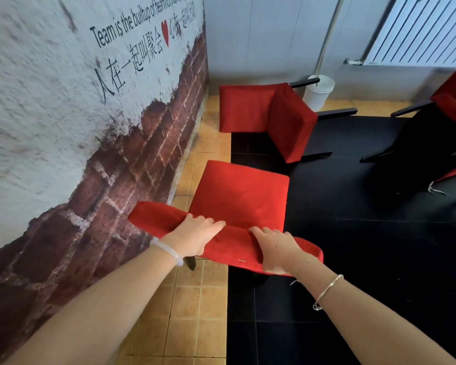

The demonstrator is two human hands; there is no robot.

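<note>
A: Where's the red chair (238, 196) right now?

B: Upright on the floor (195, 299), just beside the wall (63, 127), its seat facing away from the person. Both hands are on the top of its backrest (153, 219). The left hand (195, 237) has its fingers curled over the padded edge, and the right hand (277, 250) is wrapped over it the same way, close alongside.

A: So a move or a straighten-up, I'd guess. How to do it well?

B: Spread the hands wider along the backrest. Set close together near the middle, they give little control over twisting. Lift slightly rather than drag, so the legs don't catch on the tile joints.

A: Anything to watch for?

B: The wall on the left is near, so swing the seat away from it. Ahead lies a tipped chair (263, 111), with a white bucket (317, 93) behind it, so steer clear of those legs.
</note>
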